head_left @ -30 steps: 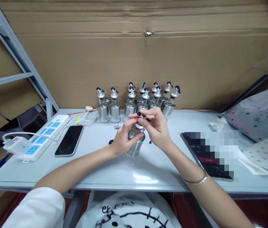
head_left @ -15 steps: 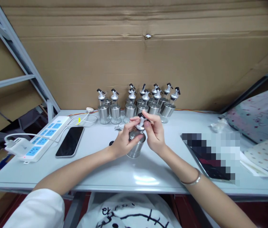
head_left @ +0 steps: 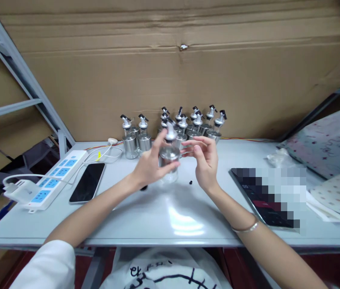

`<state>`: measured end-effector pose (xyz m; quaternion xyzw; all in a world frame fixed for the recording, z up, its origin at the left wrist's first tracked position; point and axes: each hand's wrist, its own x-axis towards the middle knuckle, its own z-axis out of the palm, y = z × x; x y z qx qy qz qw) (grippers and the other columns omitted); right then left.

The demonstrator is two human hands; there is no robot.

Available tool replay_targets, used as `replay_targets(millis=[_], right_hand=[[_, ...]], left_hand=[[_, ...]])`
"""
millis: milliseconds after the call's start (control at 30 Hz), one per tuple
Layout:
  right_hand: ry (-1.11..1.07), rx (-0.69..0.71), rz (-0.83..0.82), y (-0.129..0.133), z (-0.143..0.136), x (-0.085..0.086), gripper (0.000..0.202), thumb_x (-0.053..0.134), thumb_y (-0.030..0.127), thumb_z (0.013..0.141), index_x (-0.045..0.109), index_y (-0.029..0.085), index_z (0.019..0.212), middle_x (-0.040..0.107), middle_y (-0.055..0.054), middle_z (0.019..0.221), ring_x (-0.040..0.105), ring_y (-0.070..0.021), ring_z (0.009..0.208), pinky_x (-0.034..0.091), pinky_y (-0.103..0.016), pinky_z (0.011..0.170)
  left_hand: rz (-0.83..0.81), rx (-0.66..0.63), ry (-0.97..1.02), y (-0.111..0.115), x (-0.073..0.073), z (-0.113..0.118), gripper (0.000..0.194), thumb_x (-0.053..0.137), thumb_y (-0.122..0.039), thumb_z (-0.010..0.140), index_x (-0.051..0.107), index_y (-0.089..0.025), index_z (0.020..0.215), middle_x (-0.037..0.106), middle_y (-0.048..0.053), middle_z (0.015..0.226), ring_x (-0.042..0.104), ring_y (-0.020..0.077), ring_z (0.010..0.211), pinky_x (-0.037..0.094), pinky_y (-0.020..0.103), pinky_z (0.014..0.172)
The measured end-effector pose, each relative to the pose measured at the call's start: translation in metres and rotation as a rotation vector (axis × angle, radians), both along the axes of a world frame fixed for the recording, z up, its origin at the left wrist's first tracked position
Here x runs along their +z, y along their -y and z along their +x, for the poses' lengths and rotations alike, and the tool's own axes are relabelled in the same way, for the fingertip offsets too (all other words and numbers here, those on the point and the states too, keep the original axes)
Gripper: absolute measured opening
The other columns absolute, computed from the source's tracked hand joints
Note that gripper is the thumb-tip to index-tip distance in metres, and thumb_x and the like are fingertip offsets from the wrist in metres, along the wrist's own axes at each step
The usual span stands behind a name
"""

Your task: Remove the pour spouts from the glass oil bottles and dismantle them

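Observation:
My left hand is wrapped around an oil dispenser bottle, a glass bottle with a steel sleeve and a silver pour spout on top. The bottle is upright and slightly blurred by motion. Just to its right, my right hand has its fingers apart and holds nothing; its fingertips come close to the bottle, and I cannot tell whether they touch. On the table lies a small black piece between the hands. Another dark round piece sits partly hidden under my left wrist.
Several similar oil bottles stand in rows along the cardboard wall. At left are a power strip, a white cable and a phone. A tablet-like device, partly pixelated, and patterned bags occupy the right side.
The bottle has moved up and away from me, toward the rows, in my left hand. My right hand has come off its spout and opened. The small black piece is now visible on the table.

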<state>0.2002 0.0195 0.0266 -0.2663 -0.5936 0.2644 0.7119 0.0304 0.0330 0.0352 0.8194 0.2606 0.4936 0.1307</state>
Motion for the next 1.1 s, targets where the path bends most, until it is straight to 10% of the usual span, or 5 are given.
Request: replay_targets(millis=[267,800,1100], right_hand=[[0.041,0.005,-0.058,-0.003,0.0,-0.003,0.021,0.054,0.038,0.089,0.048,0.025,0.104,0.064,0.001,0.087,0.061,-0.0099,0.061,0.051,-0.026,0.06],[0.067,0.048,-0.071,0.004,-0.003,-0.004,0.022,0.051,0.037,0.091,0.043,0.026,0.109,0.063,0.001,0.089,0.059,-0.0087,0.059,0.051,-0.026,0.06],[0.106,0.042,-0.08,0.003,-0.003,-0.006,0.023,0.05,0.037,0.091,0.043,0.026,0.109,0.062,0.001,0.087,0.06,-0.0097,0.061,0.052,-0.027,0.061]], left_hand=[[-0.024,0.257,0.07,-0.048,0.032,-0.049,0.095,0.07,-0.048,0.074,0.012,-0.026,0.144,0.06,0.012,0.118,0.065,0.0217,0.088,0.053,0.036,0.079],[-0.111,0.257,-0.004,-0.082,-0.021,-0.037,0.081,0.059,-0.02,0.082,0.004,-0.028,0.141,0.034,0.016,0.141,0.047,0.023,0.121,0.037,0.044,0.102],[-0.21,0.251,0.018,-0.097,-0.034,-0.037,0.084,0.059,-0.025,0.082,0.004,-0.025,0.145,0.045,0.017,0.134,0.048,0.0246,0.123,0.035,0.049,0.104]])
